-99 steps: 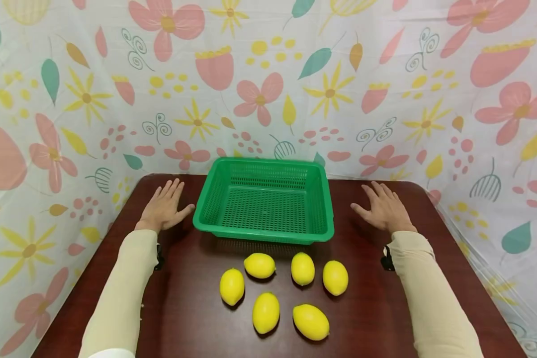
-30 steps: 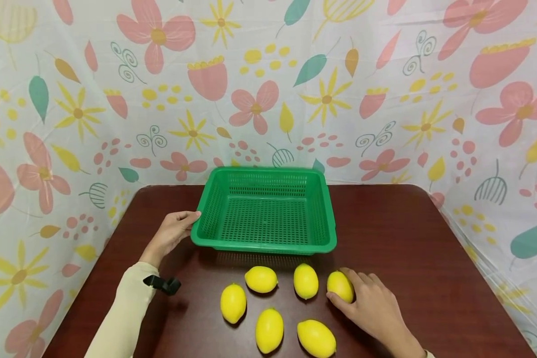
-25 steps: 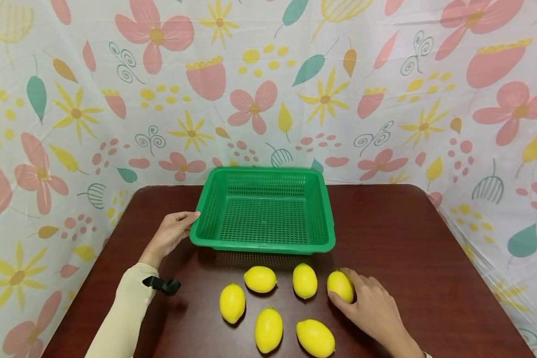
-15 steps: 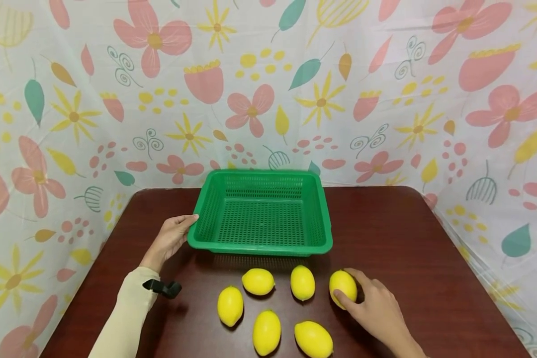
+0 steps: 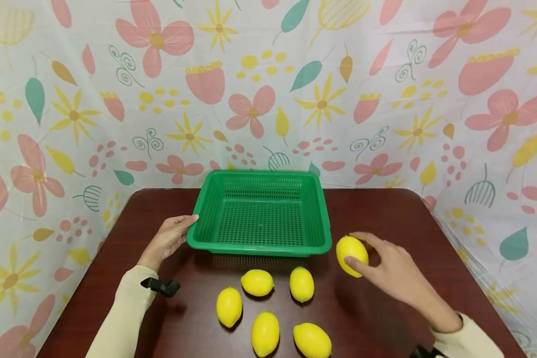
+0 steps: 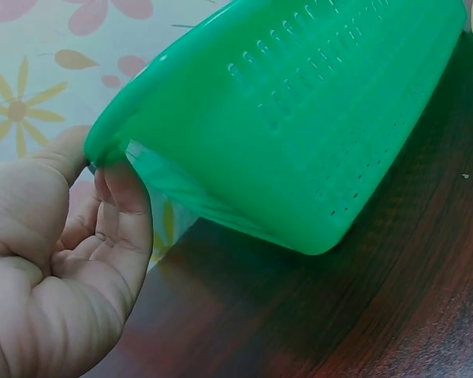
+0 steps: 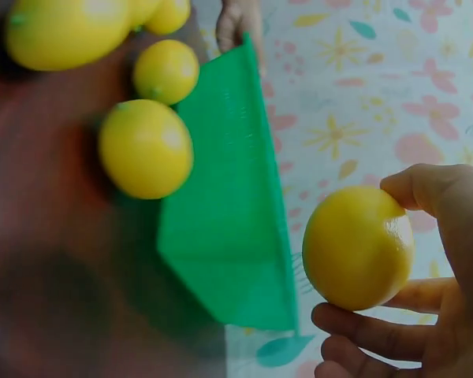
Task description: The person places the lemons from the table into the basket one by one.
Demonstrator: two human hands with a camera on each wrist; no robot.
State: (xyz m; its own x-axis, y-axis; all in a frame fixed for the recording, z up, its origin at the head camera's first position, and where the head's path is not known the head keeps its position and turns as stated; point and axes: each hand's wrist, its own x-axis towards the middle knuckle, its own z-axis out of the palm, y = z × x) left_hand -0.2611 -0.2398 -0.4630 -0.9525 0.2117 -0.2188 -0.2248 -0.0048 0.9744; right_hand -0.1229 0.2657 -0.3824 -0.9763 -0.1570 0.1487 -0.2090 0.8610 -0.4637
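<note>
My right hand (image 5: 396, 268) holds a lemon (image 5: 351, 255) between thumb and fingers, raised off the table to the right of the green basket (image 5: 330, 238). In the right wrist view the same lemon (image 7: 358, 248) is pinched from both sides, beyond the basket's rim. At the basket's left side, my left hand (image 5: 169, 241) grips the rim. The left wrist view shows the thumb on one side of the rim (image 6: 114, 118) and curled fingers beneath it. Nothing lies inside the basket.
Several lemons lie on the dark wooden table in front of the basket; the nearest to it are one lemon (image 5: 257, 283) and another lemon (image 5: 302, 284). A flower-patterned curtain (image 5: 259, 74) stands behind the table (image 5: 385, 214) and along its sides.
Both hands lay flat beside the basket at first. The left then took hold of its rim; the right reached the rightmost lemon, gripped it and lifted it up toward the basket's right side.
</note>
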